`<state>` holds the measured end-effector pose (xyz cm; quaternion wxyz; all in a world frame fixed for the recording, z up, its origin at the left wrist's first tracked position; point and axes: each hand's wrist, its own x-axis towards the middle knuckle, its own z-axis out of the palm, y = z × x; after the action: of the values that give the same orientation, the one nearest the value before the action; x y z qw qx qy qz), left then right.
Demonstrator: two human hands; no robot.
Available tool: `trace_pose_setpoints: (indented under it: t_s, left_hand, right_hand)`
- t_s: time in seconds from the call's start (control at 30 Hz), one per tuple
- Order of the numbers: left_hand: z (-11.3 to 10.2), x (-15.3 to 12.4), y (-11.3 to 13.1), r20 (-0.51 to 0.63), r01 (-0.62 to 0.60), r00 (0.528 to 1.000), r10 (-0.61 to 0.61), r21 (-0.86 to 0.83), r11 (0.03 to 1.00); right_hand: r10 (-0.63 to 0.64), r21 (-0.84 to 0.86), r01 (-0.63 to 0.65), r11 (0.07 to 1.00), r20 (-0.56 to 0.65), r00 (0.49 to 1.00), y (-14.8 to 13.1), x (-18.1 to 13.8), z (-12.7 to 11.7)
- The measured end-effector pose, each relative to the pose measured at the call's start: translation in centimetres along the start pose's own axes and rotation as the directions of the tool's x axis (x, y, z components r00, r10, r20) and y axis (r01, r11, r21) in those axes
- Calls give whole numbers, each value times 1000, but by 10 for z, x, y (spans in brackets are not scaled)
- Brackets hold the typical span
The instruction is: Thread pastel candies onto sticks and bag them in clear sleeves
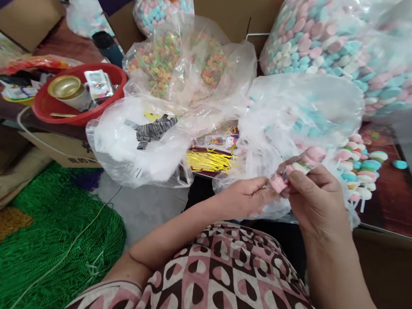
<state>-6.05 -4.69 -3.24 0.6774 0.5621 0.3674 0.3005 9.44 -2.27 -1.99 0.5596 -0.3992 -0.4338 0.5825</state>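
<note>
In front of my body, my right hand (314, 195) grips a marshmallow pop (313, 156), its thumb laid along the side. Pink and whitish pieces show between the fingers, and a pink bit (279, 183) sticks out at the lower end. My left hand (247, 197) is closed, its fingertips pinching at that pink end; blur hides the exact contact. Right of my hands lies a pile of marshmallow pops (362, 168) in pink, blue, white and green, some with white sticks showing. Under my hands spreads a crumpled clear plastic bag (252, 150).
Yellow twist ties (209, 161) lie left of my hands, beside an open bag with grey-striped strips (156, 130). Behind stand bags of gummy rings (159, 64) and marshmallows (315, 44). A red basin (42, 107) holds a bowl. One blue marshmallow (399, 164) sits far right.
</note>
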Motion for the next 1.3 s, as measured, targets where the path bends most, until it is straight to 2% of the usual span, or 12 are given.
trace_pose_setpoints:
  t_s: [0.1, 0.17, 0.23, 0.3, 0.43, 0.53, 0.63, 0.73, 0.9, 1.0, 1.1, 1.3]
  left_hand:
    - [-5, -2, -7, -300, 37, 942, 150, 539, 842]
    - [-13, -4, -16, -370, 64, 897, 240, 649, 758]
    - [-23, -8, -24, -416, 45, 860, 297, 641, 766]
    - [-37, -14, -28, -477, -2, 826, 300, 530, 848]
    - [-65, -25, -23, -642, -221, 747, 169, -1, 975]
    - [-77, -29, -17, -700, -362, 708, 98, -240, 901]
    - [-80, -28, -17, -686, -397, 726, 52, -356, 846]
    - [-79, -25, -24, -671, -419, 741, 28, -429, 800]
    - [-80, -17, -37, -655, -405, 755, -40, -513, 757]
    - [-80, -12, -42, -641, -391, 765, -54, -530, 753]
    - [-80, -10, -46, -638, -391, 769, -35, -514, 763]
    - [-79, -10, -48, -624, -385, 781, -26, -514, 766]
  right_hand:
    - [-82, -45, 77, 996, -146, 986, 15, 4, 16]
    - [-121, -75, 111, 991, -149, 981, 22, 9, 29]
    - [-122, -94, 114, 989, -84, 989, 28, 17, 40]
    - [-65, -122, 70, 990, 37, 997, 34, 26, 46]
    - [48, -399, 71, 914, 280, 959, 50, 43, 45]
    - [34, -748, 283, 600, 378, 925, 64, 53, 38]
    - [126, -898, 358, 255, 398, 909, 72, 60, 37]
    - [212, -921, 375, 109, 390, 896, 74, 63, 43]
    - [216, -925, 379, 3, 371, 903, 79, 66, 55]
    - [219, -933, 358, 20, 354, 909, 82, 69, 55]
    - [190, -941, 313, 126, 332, 924, 84, 73, 49]
    - [62, -743, 72, 666, 152, 986, 84, 74, 45]
